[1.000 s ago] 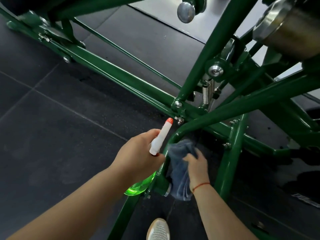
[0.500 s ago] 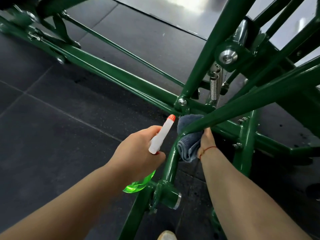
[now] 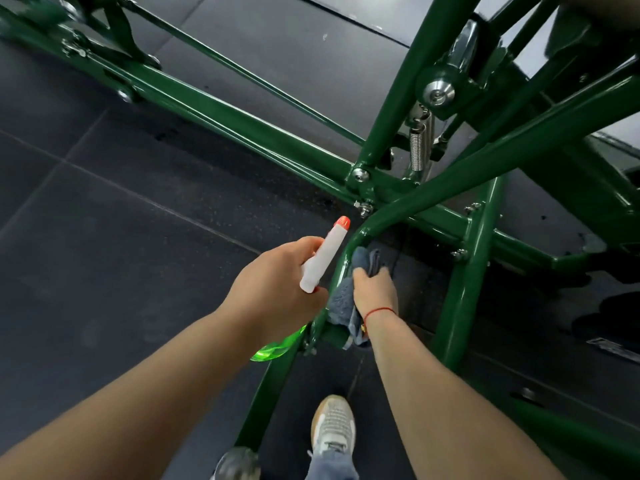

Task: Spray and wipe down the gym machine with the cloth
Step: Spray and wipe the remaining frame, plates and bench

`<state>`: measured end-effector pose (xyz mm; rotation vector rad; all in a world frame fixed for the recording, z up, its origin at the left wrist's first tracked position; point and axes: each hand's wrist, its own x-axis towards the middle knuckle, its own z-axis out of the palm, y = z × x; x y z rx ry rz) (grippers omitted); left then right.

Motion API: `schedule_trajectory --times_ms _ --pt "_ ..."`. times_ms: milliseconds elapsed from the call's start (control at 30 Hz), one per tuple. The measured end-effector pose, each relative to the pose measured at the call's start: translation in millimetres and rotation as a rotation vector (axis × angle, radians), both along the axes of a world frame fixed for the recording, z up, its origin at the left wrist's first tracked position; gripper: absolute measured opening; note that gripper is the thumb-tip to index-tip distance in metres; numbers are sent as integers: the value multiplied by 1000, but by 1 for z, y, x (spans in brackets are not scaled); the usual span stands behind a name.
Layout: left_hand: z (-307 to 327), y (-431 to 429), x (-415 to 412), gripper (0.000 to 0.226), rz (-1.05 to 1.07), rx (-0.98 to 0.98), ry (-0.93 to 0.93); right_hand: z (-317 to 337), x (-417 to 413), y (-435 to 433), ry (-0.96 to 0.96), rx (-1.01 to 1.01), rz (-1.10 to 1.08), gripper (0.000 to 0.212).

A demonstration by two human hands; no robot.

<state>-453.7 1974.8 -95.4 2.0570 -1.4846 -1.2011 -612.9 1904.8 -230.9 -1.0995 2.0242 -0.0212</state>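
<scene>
The gym machine (image 3: 446, 188) is a frame of glossy dark green tubes that fills the upper and right part of the view. My left hand (image 3: 273, 289) grips a spray bottle (image 3: 325, 258) with a white head, an orange nozzle tip and a clear green body below my palm. The nozzle points up and right toward the frame's bolted joint. My right hand (image 3: 375, 289) grips a grey-blue cloth (image 3: 341, 299) and presses it against the curved green tube just right of the bottle. Part of the cloth hangs below my wrist, which wears a red string.
The floor (image 3: 121, 254) is dark rubber tile with pale seams. A steel spring (image 3: 419, 143) and a chrome pivot cap (image 3: 439, 93) sit above the joint. A green upright tube (image 3: 464, 289) stands right of my right arm. My shoe (image 3: 334, 427) is at the bottom.
My right hand has slid the cloth down the curved tube from near the joint toward me. My left hand has kept the bottle about where it was.
</scene>
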Motion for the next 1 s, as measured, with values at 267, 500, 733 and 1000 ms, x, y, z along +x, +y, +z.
schedule_trajectory --times_ms 267,500,733,1000 --pt "73 43 14 51 -12 22 -28 64 27 56 294 -130 544 43" --pt "126 94 38 49 -11 42 -51 104 27 101 26 -45 201 43" --pt "197 151 60 52 11 45 -32 195 44 137 -308 -101 -135 49" --pt "274 234 92 55 9 86 2 313 80 182 -528 -187 -223 51"
